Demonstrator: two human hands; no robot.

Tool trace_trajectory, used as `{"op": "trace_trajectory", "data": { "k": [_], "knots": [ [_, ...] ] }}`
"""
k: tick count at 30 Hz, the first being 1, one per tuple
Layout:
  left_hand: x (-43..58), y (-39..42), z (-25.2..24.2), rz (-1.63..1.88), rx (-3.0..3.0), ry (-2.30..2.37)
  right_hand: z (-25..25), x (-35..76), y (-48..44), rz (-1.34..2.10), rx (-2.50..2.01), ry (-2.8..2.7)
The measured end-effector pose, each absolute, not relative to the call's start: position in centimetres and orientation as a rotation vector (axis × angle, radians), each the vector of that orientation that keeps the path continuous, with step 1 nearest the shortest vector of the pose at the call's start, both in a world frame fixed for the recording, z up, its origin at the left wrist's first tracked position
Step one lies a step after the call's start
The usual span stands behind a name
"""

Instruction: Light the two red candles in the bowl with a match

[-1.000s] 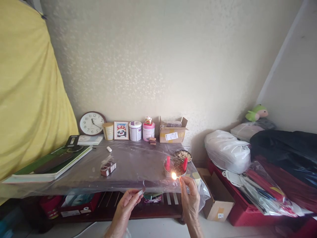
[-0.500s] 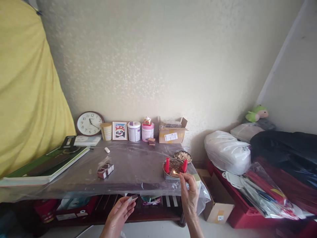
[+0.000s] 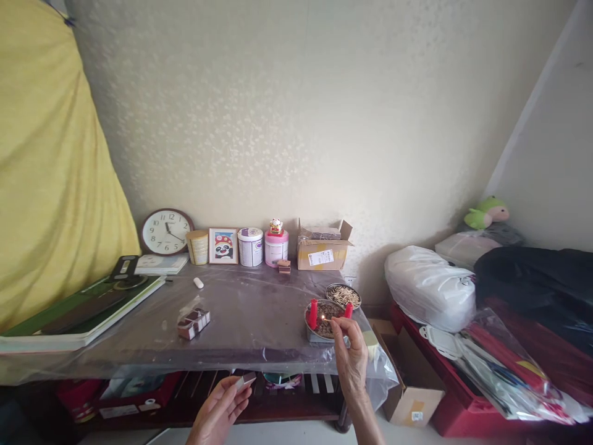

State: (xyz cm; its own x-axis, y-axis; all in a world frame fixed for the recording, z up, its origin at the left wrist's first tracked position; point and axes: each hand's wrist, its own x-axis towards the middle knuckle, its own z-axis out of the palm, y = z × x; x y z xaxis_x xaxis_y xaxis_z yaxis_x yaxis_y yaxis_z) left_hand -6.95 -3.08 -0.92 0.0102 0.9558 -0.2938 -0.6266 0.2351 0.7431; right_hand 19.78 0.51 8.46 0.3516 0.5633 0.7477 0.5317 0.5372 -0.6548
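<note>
Glossy plastic-covered table [image 3: 259,309]; cylindrical red candles [image 3: 314,314] in grit-filled grey tin [image 3: 319,337], right. Right hand [image 3: 351,355] raised, fingertips pinching lit match [image 3: 327,319]; left hand [image 3: 218,405] lower, fingers half-curled, gripping small box [image 3: 245,381].

Lit match [image 3: 327,319]; matchbox [image 3: 245,381]
Match nearly level, flame [image 3: 323,317] beside upright red candle [image 3: 314,314]; matchbox small, pale-sided, tilted, left of match.

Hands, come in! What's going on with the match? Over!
Right hand pinching lit match, flame near left red candle. Left hand holding small box. Nothing visible between flame and candle.
</note>
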Motion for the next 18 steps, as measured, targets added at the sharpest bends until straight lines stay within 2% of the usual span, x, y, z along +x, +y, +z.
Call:
{"op": "trace_trajectory", "data": {
  "k": [18],
  "knots": [
    [-7.2,-2.4,-1.8,1.288,0.441,0.832,8.3,20.2,4.8,0.317,-1.082,-1.169]
  ]
}}
